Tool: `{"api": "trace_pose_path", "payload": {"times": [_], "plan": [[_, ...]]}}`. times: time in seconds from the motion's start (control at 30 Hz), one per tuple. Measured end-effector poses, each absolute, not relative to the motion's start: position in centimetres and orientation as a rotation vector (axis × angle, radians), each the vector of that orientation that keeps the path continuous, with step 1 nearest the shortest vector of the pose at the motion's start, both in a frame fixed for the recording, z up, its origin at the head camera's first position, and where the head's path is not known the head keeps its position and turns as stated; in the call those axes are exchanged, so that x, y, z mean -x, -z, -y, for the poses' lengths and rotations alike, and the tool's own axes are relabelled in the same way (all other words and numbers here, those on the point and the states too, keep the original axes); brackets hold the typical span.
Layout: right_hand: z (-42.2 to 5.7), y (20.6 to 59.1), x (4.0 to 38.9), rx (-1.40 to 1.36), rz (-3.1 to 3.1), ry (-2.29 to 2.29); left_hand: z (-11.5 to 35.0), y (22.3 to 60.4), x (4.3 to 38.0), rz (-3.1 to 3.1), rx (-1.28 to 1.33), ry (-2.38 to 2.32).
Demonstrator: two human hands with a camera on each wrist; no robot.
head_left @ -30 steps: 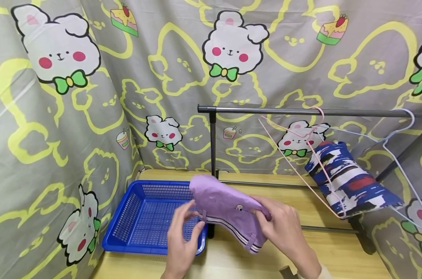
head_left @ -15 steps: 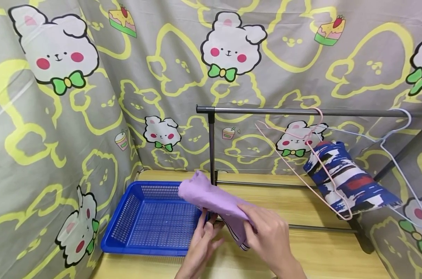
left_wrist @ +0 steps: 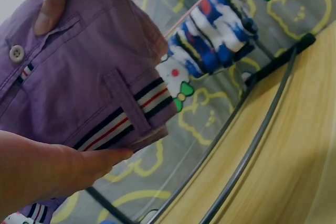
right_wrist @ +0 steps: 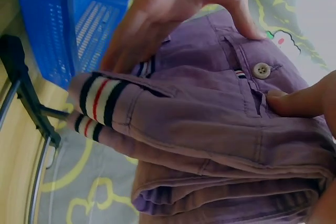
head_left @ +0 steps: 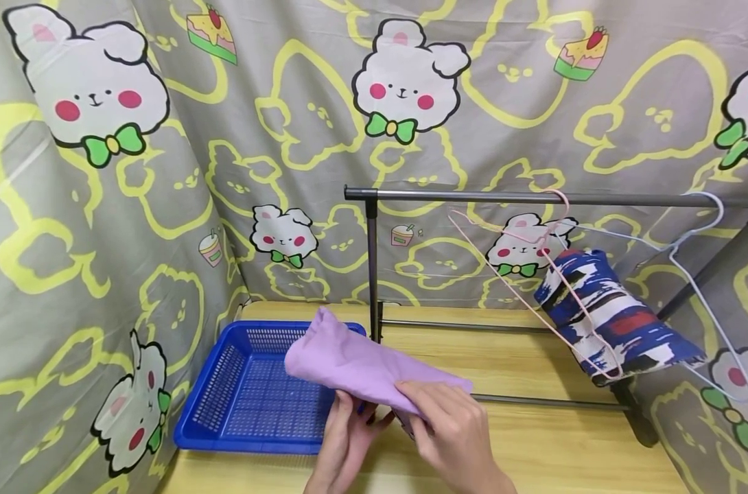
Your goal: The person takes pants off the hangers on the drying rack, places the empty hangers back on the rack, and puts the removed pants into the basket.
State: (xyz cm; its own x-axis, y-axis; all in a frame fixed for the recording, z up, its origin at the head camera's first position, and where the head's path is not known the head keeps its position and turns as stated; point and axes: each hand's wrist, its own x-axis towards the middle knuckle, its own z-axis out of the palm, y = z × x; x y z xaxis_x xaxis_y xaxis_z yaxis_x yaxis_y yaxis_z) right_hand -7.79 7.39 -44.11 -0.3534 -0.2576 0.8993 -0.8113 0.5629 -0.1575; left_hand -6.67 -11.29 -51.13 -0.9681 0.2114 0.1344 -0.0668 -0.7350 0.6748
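A folded pair of purple pants (head_left: 368, 360) hangs above the table, with a striped waistband (left_wrist: 126, 121), belt loops and a button (right_wrist: 261, 70). My right hand (head_left: 451, 425) grips its right part, with the thumb on the buttoned side near the pocket. Below the cloth is my left hand (head_left: 349, 442), its thumb and fingers spread apart against the underside near the waistband. In the right wrist view, the left hand (right_wrist: 181, 11) reaches in from above; its thumb lies beside the pocket. The folded layers hide some left fingertips in the head view.
A blue plastic basket (head_left: 269, 405) stands on the wooden table (head_left: 571, 446), left of a dark metal clothes rack (head_left: 436, 195). A pink hanger (head_left: 516, 288) and a pale blue hanger (head_left: 695, 274) hang there. A blue, white and red patterned cloth (head_left: 621, 315) droops from the hangers. Printed curtains surround the table.
The pants have moved left, partly over the basket, and tilted so their plain side faces up. My left hand has gone beneath them; my right hand has moved left, still gripping.
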Motion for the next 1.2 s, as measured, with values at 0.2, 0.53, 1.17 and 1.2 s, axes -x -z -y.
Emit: {"api": "trace_pose_path", "payload": {"times": [0.2,0.53,1.17,1.2], "plan": [[-6.1,44.6,8.6,-0.895,1.910,-0.774,13.6,50.2,6.9,-1.297,-0.001,-2.775],[-3.8,43.7,10.6,-0.922,1.908,-0.809,17.2,50.1,7.2,-1.848,0.686,-2.813],[0.6,43.8,14.0,-1.035,1.966,-0.754,26.4,46.2,8.7,-3.745,-0.528,-0.985],[0.8,43.9,14.3,-1.037,1.969,-0.737,26.8,45.9,9.0,-3.730,-0.598,-0.902]]}}
